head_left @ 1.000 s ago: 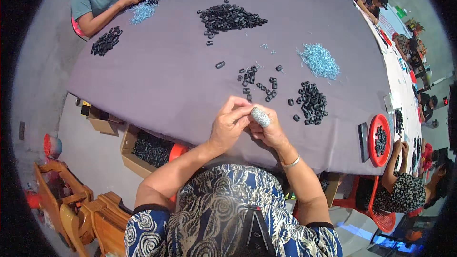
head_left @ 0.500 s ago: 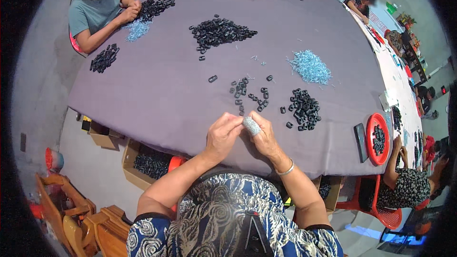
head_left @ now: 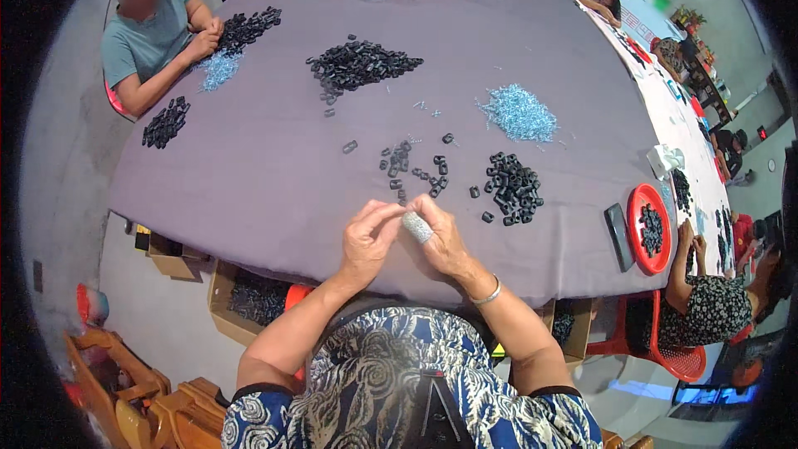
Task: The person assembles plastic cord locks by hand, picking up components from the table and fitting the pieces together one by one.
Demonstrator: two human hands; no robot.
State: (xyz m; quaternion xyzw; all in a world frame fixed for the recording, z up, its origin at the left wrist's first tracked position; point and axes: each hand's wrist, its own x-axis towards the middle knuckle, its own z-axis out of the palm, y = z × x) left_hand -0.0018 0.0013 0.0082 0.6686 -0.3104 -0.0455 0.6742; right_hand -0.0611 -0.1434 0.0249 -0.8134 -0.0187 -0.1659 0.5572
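Over the near edge of the table, my left hand (head_left: 366, 239) and my right hand (head_left: 442, 243) meet with fingertips pinched together. What sits between the fingers is too small and covered to name. A silvery-grey finger cover (head_left: 417, 228) wraps one finger of my right hand. Just beyond the fingertips lie loose small black plastic parts (head_left: 399, 160), several standing close to them. To the right is a heap of similar black parts (head_left: 515, 191). Farther off rests a pile of tiny bluish-silver metal pieces (head_left: 519, 113), with a few strays beside it.
A large black heap (head_left: 362, 65) lies mid-table on the grey cloth (head_left: 241, 175). At right are a red tray (head_left: 638, 241) of black parts and a dark flat phone-like object (head_left: 618, 237). Another person (head_left: 150, 33) works at far left. Below the edge stands a cardboard box (head_left: 223, 299).
The whole view has shifted, so the table and piles sit somewhat farther left. My hands remain pinched together at about the same spot beside the loose parts, with slight finger movement.
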